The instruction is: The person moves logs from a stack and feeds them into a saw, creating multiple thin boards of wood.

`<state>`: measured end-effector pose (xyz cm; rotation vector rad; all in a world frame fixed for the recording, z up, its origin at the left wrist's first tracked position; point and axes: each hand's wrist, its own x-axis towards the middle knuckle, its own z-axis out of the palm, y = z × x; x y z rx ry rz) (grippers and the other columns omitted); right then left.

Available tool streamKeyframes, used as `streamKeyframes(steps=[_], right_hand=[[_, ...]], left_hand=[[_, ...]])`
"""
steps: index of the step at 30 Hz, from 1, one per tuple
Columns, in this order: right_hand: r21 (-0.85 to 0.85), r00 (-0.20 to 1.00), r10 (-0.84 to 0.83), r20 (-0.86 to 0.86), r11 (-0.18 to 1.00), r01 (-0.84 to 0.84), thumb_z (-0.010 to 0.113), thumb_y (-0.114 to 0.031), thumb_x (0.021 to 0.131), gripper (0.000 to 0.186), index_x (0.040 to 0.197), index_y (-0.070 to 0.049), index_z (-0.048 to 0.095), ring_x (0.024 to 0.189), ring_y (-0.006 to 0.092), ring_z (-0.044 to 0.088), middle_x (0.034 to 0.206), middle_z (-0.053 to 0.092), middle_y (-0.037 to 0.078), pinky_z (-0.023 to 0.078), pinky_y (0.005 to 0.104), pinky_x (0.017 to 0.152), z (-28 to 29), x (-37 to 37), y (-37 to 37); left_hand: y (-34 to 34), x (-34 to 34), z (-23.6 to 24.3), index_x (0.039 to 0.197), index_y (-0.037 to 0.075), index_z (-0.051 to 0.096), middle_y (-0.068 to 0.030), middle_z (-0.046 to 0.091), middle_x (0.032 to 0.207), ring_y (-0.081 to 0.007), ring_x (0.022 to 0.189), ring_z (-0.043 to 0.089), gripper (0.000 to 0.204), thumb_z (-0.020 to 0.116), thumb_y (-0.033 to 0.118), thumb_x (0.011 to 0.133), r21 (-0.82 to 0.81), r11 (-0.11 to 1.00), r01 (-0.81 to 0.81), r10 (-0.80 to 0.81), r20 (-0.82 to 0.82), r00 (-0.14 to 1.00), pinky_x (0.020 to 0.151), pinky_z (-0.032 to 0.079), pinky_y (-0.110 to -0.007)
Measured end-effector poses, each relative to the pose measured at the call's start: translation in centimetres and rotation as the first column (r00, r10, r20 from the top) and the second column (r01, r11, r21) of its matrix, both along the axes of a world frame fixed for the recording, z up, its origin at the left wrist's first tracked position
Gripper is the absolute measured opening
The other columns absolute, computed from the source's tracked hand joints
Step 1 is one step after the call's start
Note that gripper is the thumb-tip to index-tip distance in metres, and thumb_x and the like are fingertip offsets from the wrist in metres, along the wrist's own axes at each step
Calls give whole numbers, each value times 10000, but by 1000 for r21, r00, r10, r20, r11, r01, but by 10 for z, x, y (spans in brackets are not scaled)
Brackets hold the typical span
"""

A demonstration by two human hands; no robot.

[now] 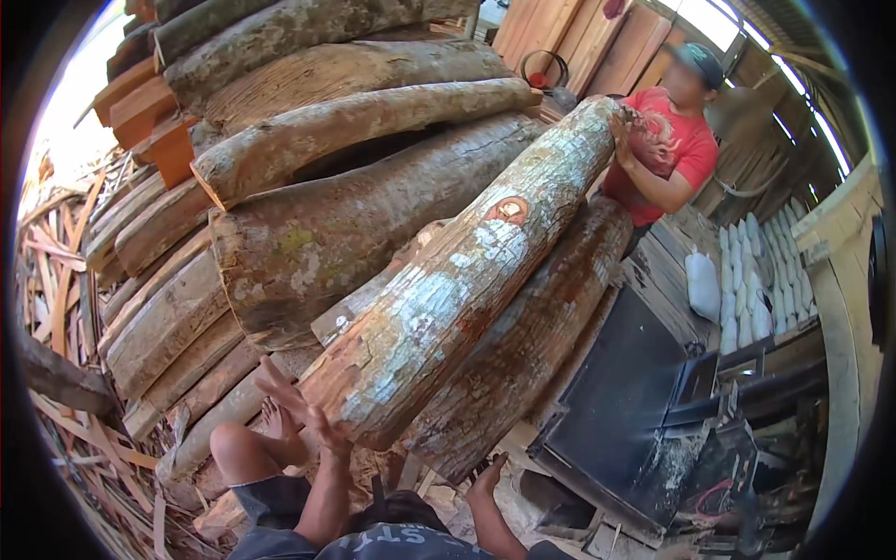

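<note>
A long bark-covered log with pale blue-green patches and a cut knot slants from the near end by me up to the far right. My left hand is open, fingers spread, at the left side of its near end; the palm seems to touch the bark. Under it lies a second brown log. By that log's near end is my right hand, open with fingers pointing up; whether it touches the wood I cannot tell. A co-worker in a red shirt has both hands on the upper log's far end.
A stack of logs and rough slabs stands on the left, with wood strips littering the ground beside it. To the right is a dark metal machine table with sawdust. Filled white bags stand farther back. My bare foot rests near the stack.
</note>
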<state>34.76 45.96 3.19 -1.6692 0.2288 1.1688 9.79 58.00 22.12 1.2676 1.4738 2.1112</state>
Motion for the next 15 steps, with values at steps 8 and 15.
streamKeyframes(steps=[8,15], right_hand=[[357,794,-56,605,911,-208,337,-488,979,619,1424,-58,326,1297,280,391,1384,424,176,246,414,1086,83,3,36],[178,267,18,964,702,-690,434,-466,953,681,1452,-44,238,1377,347,225,1494,217,189,216,469,1107,183,-98,102]], left_hand=[[-87,19,-48,1476,95,-129,-265,54,1518,-382,1414,88,944,574,173,851,-387,875,293,-448,-414,792,1136,57,-492],[30,-148,36,1485,95,183,-202,338,1450,-309,1351,302,776,590,343,873,-257,962,94,-153,-222,963,1106,224,-416]])
